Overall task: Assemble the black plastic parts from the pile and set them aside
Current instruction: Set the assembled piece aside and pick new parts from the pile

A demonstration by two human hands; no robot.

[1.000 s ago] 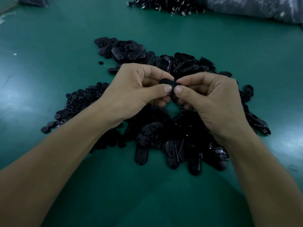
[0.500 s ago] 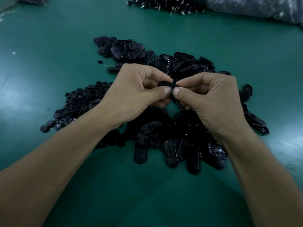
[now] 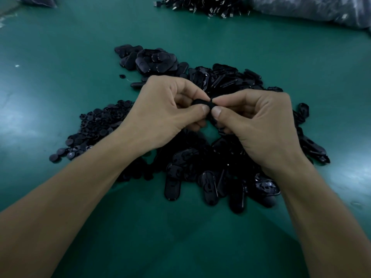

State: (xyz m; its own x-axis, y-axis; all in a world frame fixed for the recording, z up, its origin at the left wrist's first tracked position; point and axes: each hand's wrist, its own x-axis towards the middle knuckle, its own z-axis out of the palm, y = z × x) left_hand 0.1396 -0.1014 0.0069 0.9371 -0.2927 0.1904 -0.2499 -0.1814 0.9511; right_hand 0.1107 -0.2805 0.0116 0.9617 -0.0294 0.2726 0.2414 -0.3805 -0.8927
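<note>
Above the pile (image 3: pixel 202 165), left hand (image 3: pixel 160 115) and right hand (image 3: pixel 259 125) pinch one black part (image 3: pixel 200 102) between them.

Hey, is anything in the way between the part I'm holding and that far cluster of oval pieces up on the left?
Nothing visible. The left hand and right hand pinch the black part above the pile; only low loose pieces lie between it and the far cluster.

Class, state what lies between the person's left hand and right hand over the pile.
A small black plastic part, pinched by both the left hand and the right hand, as the head view shows.
</note>
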